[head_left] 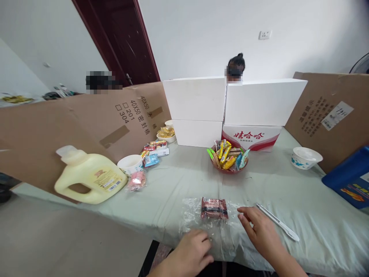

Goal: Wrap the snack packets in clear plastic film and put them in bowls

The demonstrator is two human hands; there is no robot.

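In the head view, a red snack packet (214, 209) is lying with clear plastic (191, 213) spreading around it. On the packet's near side, the left hand (194, 249) is curling loosely; whether it is pinching the plastic, I cannot tell. Right of the packet, the right hand (257, 227) is pointing inward, half open, thumb and forefinger parting.

Left cardboard panel (80, 123): "40X50 汤桶", "40X50 密封桶", "201", "304". Red-white box (250, 138): "娃哈哈®", "饮用纯净水". Right cardboard panel (323, 105): heading seemingly "温馨提示", smaller lines unreadable.
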